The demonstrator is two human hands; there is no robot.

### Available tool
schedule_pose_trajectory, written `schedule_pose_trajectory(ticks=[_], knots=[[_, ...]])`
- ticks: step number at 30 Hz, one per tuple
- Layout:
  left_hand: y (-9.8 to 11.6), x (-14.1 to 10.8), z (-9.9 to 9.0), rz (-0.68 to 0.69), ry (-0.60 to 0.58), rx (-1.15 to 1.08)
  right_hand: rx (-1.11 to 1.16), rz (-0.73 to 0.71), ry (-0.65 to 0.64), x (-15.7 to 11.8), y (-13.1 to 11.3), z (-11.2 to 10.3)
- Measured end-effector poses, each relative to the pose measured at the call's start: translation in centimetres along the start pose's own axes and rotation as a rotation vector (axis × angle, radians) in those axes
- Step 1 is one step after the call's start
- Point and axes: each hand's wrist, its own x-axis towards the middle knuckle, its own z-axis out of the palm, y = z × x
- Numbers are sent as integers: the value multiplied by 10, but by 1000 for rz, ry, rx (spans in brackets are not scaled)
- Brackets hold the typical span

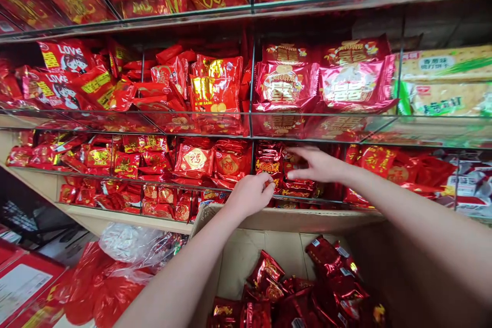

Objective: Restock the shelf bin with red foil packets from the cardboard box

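My left hand (253, 192) is at the front edge of a shelf compartment, its fingers bent together against a dark red packet (268, 164) in the stack there; whether it grips one is hard to tell. Just to the right, my right hand (313, 164) reaches into the same shelf with thumb and fingers apart, over red packets (302, 187). Below both hands stands an open cardboard box (249, 238) with many shiny dark red packets (334, 287) lying loose inside.
Upper shelves hold red wrapped packets (215, 87), pink-edged packets (286, 82) and green-white cracker packs (446, 82). Clear shelf lips (326, 125) and dividers run across. Red and clear plastic bags (111, 287) lie at lower left.
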Motion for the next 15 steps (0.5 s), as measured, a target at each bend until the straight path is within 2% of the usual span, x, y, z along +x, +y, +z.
schedule_pose_trajectory(ticks=[2, 6, 9, 12, 15], knots=[[-1, 0, 0, 19, 10, 4, -92, 62, -10, -11, 6, 8], [-1, 0, 1, 32, 15, 13, -153, 311, -26, -10, 14, 17], [0, -1, 1, 18, 6, 5, -155, 344, -28, -3, 14, 10], [0, -1, 1, 22, 1, -1, -133, 328, 68, 2, 11, 2], [-2, 0, 2, 32, 15, 10, -113, 446, 229, 8, 6, 4]])
